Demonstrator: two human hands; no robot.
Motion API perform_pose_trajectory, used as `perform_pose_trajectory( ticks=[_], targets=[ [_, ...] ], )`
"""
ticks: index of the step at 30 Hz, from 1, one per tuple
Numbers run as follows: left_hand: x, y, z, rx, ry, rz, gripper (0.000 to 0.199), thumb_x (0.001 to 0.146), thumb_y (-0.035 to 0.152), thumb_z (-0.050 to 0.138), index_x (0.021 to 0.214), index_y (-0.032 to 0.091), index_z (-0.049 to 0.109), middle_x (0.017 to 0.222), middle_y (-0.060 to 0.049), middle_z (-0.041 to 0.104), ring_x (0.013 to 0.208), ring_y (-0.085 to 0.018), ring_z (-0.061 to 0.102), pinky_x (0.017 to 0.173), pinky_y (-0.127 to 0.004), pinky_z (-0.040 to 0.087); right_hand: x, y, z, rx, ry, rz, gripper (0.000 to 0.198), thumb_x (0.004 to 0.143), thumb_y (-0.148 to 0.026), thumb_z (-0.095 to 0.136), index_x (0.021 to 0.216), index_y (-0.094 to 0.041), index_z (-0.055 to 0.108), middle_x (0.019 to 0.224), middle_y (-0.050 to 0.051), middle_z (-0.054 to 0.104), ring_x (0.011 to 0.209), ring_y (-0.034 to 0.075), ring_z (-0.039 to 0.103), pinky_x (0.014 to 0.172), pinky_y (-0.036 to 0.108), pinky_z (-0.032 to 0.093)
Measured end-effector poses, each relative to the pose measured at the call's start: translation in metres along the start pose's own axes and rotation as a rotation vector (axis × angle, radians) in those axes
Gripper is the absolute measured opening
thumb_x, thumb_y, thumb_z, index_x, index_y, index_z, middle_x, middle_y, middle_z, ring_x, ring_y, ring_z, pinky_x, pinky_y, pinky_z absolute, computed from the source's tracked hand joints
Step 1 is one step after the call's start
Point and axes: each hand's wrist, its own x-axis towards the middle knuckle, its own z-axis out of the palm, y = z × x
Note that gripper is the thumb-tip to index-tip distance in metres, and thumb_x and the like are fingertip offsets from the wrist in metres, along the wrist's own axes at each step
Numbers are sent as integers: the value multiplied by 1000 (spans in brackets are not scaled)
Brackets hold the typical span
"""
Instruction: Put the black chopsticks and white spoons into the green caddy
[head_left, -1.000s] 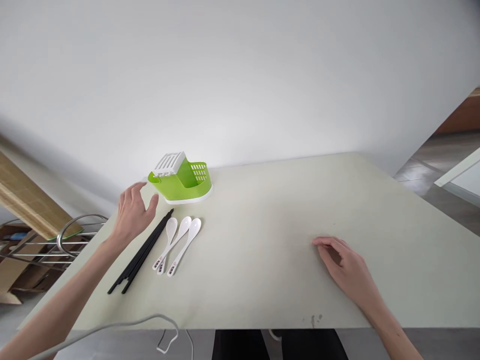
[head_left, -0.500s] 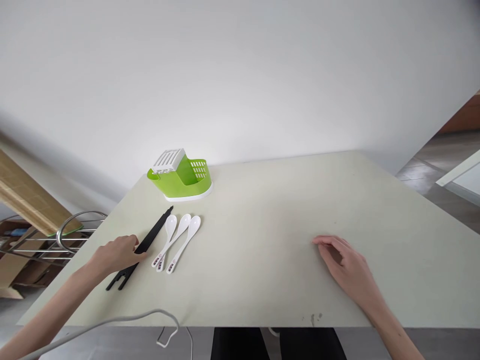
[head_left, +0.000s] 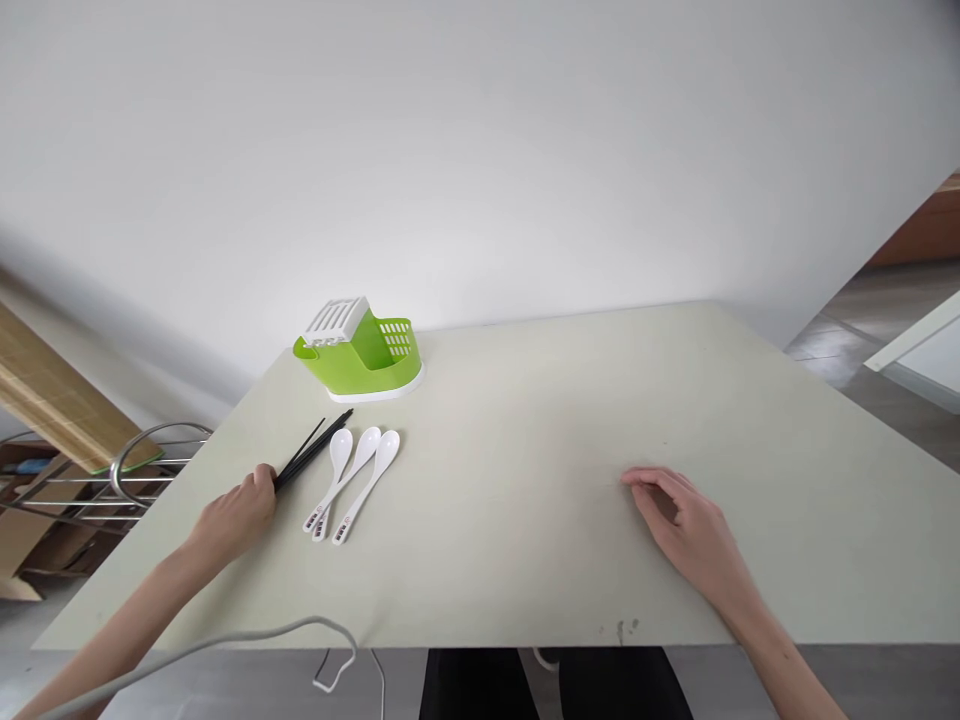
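Observation:
My left hand (head_left: 234, 512) is closed around a bundle of black chopsticks (head_left: 313, 452) at the left of the table. Their far ends point toward the back, one stick splayed a little apart; the near ends are hidden by the hand. Three white spoons (head_left: 365, 485) lie just right of the chopsticks, bowls away from me, two of them crossing. Loosely curled on the tabletop at the right, my right hand (head_left: 686, 530) has its thumb and fingertips together, with nothing seen in them.
Behind the spoons, a green and white utensil holder (head_left: 367, 365) stands near the wall on the pale table (head_left: 517, 480). A grey cable (head_left: 247, 637) crosses the front left edge. Beyond the left side are a metal rack (head_left: 127, 470) and a wooden board (head_left: 71, 385).
My left hand has closed around the black chopsticks and gathered them, with one now sticking out at an angle. My right hand stays in place.

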Motion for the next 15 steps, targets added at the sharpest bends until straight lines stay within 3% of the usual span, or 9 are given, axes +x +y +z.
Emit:
perform_pose_trajectory(
  ticks=[4,10,12,15],
  targets=[
    [-4,-4,8,28,-58,-59,31,101,14,29,124,13,51,115,-17,75,90,-27,72,67,-29,36,-1,-1,0,2,3,-11,29,103,-48,48,108,-31,71,125,6,73,114,28,67,88,40,53],
    [-15,0,-4,-57,25,-132,32,107,30,25,132,17,40,107,-13,76,85,-26,70,67,-29,38,0,-1,-1,13,1,-22,30,103,-49,48,107,-31,71,125,7,74,113,29,67,85,40,54],
    [-22,10,-16,-79,65,-114,33,107,32,24,134,18,39,97,-10,76,79,-25,69,67,-29,39,0,0,-1,14,-1,-23,30,103,-49,48,107,-31,71,125,7,73,114,29,67,87,41,54],
    [-36,41,-36,-112,80,18,35,107,32,24,132,16,41,95,-11,75,78,-27,70,67,-32,42,0,0,0,12,-2,-29,29,104,-48,48,107,-31,70,125,7,73,114,29,66,91,42,53]
  ],
)
